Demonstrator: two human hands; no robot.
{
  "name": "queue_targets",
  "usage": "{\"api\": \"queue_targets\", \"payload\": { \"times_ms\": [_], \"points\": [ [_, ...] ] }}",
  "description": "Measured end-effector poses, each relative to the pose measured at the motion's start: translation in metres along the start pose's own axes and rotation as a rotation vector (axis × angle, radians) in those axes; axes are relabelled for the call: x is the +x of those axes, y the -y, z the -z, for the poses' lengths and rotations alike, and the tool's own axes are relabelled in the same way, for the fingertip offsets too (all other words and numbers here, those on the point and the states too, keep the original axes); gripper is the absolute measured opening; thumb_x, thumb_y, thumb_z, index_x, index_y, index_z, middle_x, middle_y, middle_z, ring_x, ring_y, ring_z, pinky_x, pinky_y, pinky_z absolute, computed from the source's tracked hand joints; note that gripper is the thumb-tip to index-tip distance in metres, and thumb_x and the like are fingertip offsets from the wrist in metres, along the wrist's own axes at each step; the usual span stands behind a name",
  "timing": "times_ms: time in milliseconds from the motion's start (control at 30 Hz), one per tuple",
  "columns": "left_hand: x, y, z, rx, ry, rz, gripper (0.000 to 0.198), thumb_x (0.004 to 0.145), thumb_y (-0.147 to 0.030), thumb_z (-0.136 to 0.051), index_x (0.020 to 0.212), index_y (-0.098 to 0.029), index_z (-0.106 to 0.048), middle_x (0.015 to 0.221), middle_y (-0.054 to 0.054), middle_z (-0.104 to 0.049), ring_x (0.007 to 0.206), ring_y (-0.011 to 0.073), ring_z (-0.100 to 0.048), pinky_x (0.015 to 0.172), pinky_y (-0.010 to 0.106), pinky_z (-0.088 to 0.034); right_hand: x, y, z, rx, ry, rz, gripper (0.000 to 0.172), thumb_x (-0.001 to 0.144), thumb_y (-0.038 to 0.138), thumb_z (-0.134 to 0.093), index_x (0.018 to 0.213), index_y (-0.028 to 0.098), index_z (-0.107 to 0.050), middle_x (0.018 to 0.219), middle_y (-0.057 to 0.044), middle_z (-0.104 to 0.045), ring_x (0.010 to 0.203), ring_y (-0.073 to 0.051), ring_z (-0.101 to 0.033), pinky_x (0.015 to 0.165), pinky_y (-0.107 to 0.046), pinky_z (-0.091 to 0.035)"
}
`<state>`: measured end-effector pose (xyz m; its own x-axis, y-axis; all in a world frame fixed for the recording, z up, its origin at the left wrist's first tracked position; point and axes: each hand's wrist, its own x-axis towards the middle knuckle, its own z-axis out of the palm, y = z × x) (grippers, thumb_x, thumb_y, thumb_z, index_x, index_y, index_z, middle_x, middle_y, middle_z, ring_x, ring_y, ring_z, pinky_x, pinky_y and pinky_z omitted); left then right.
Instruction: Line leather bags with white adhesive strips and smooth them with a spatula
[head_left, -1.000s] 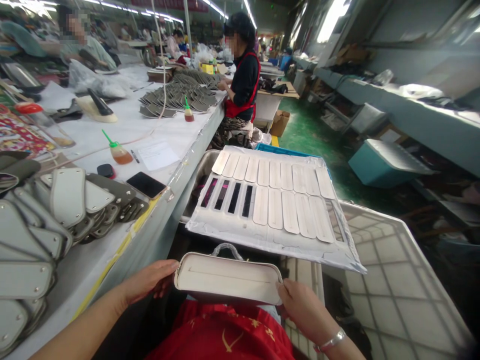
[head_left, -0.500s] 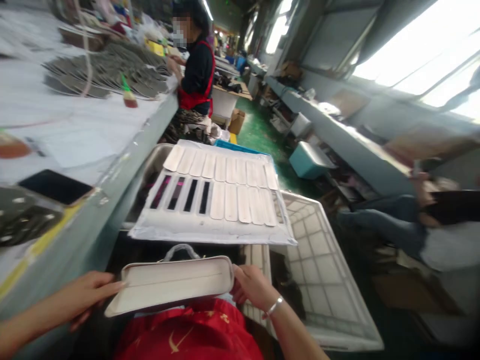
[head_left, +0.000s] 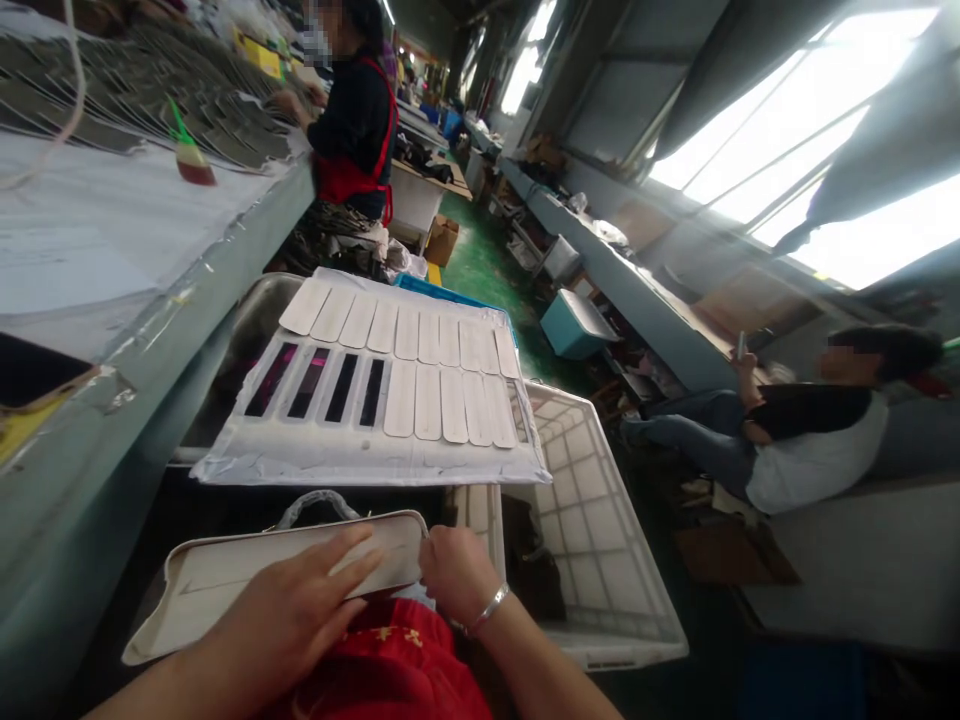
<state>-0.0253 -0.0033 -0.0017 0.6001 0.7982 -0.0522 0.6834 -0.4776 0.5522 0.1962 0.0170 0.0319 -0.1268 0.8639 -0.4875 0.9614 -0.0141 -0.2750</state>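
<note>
The bag (head_left: pixel 247 558) lies just before the red apron (head_left: pixel 405 665), pale panel (head_left: pixel 196 597) up, likely exposing it to the left hand (head_left: pixel 300 600), spread open over it; the right hand (head_left: pixel 459 575) grips one end (apparently for steadiness), the wrapped handle (head_left: pixel 319 496) arching beyond.

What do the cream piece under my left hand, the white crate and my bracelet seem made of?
Cream piece: matte, perhaps leather or faux leather; its smooth face bends at one end. White crate: probably moulded plastic, satin, from its regular ribbed grid. Bracelet: likely polished, silver-coloured metal, judging by its glints.
</note>
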Motion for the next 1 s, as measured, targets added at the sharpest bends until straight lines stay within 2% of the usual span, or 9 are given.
{"api": "queue_targets", "payload": {
  "times_ms": [67,133,333,433,533,633,767,867,1000],
  "points": [
    [0.019,-0.013,-0.009,0.050,0.110,-0.103,0.047,0.081,-0.019,-0.046,0.127,-0.030,-0.049,0.143,0.002,-0.037,0.112,0.0235,-0.054,0.093,0.034,-0.045,0.000,0.001,-0.002,-0.036,-0.014,0.027,0.031,0.087,0.020,-0.036,0.075,0.010,-0.063,0.068,-0.013,-0.066,0.064,-0.018,-0.063,0.056,-0.025,-0.042],
    [0.028,-0.016,-0.016,0.120,0.185,-0.144,0.053,0.077,-0.009,-0.044,0.127,-0.027,-0.050,0.142,0.003,-0.038,0.102,0.0230,-0.059,0.086,0.034,-0.049,0.000,0.000,-0.006,-0.089,-0.008,0.071,0.032,0.089,0.020,-0.034,0.078,0.009,-0.062,0.069,-0.013,-0.065,0.064,-0.018,-0.063,0.055,-0.025,-0.041],
    [0.028,-0.005,-0.021,0.165,0.185,-0.191,0.056,0.076,-0.008,-0.042,0.130,-0.025,-0.047,0.143,0.004,-0.036,0.098,0.0245,-0.060,0.080,0.037,-0.051,0.004,-0.003,-0.009,-0.282,0.008,0.227,0.032,0.088,0.018,-0.032,0.079,0.010,-0.061,0.080,-0.015,-0.065,0.070,-0.024,-0.063,0.057,-0.030,-0.042],
    [0.027,-0.005,-0.021,0.148,0.167,-0.178,0.056,0.076,-0.007,-0.045,0.128,-0.026,-0.049,0.142,0.005,-0.038,0.095,0.0239,-0.061,0.079,0.036,-0.051,0.008,-0.010,-0.005,-0.005,0.107,0.156,0.034,0.091,0.026,-0.031,0.076,0.011,-0.058,0.077,-0.014,-0.066,0.070,-0.021,-0.064,0.059,-0.029,-0.044],
    [0.029,-0.007,-0.019,0.114,0.159,-0.166,0.056,0.074,-0.006,-0.047,0.126,-0.027,-0.051,0.141,0.005,-0.040,0.094,0.0235,-0.062,0.078,0.034,-0.051,0.014,-0.025,-0.004,0.642,0.341,-0.055,0.044,0.092,0.045,-0.026,0.074,0.014,-0.051,0.062,-0.006,-0.062,0.056,-0.015,-0.062,0.055,-0.026,-0.048],
    [0.031,-0.011,-0.014,0.086,0.196,-0.146,0.056,0.073,-0.007,-0.049,0.125,-0.027,-0.052,0.139,0.004,-0.041,0.098,0.0247,-0.061,0.079,0.034,-0.052,0.024,-0.043,-0.011,1.075,0.516,-0.110,0.045,0.078,0.059,-0.048,0.075,0.014,-0.048,0.058,-0.002,-0.061,0.048,-0.014,-0.060,0.049,-0.026,-0.049],
    [0.033,-0.013,-0.007,0.101,0.285,-0.118,0.053,0.077,-0.009,-0.045,0.127,-0.027,-0.050,0.141,0.002,-0.038,0.100,0.0261,-0.061,0.081,0.038,-0.052,0.039,-0.054,-0.018,1.154,0.535,-0.105,0.048,0.061,0.056,-0.069,0.073,0.014,-0.048,0.053,0.001,-0.060,0.042,-0.010,-0.056,0.042,-0.019,-0.044],
    [0.036,-0.011,-0.007,0.107,0.315,-0.123,0.051,0.080,-0.011,-0.043,0.129,-0.026,-0.048,0.143,0.002,-0.035,0.104,0.0263,-0.059,0.084,0.039,-0.051,0.047,-0.047,-0.013,1.055,0.547,-0.128,0.040,0.064,0.047,-0.070,0.067,0.014,-0.049,0.051,0.002,-0.060,0.039,-0.008,-0.054,0.038,-0.017,-0.043],
    [0.037,-0.012,-0.008,0.095,0.280,-0.114,0.049,0.079,-0.012,-0.046,0.126,-0.026,-0.049,0.143,0.005,-0.037,0.105,0.0272,-0.058,0.084,0.040,-0.050,0.050,-0.032,-0.001,0.899,0.563,-0.145,0.029,0.073,0.036,-0.065,0.062,0.014,-0.048,0.048,0.002,-0.059,0.038,-0.008,-0.054,0.037,-0.016,-0.043]
  ]
}}
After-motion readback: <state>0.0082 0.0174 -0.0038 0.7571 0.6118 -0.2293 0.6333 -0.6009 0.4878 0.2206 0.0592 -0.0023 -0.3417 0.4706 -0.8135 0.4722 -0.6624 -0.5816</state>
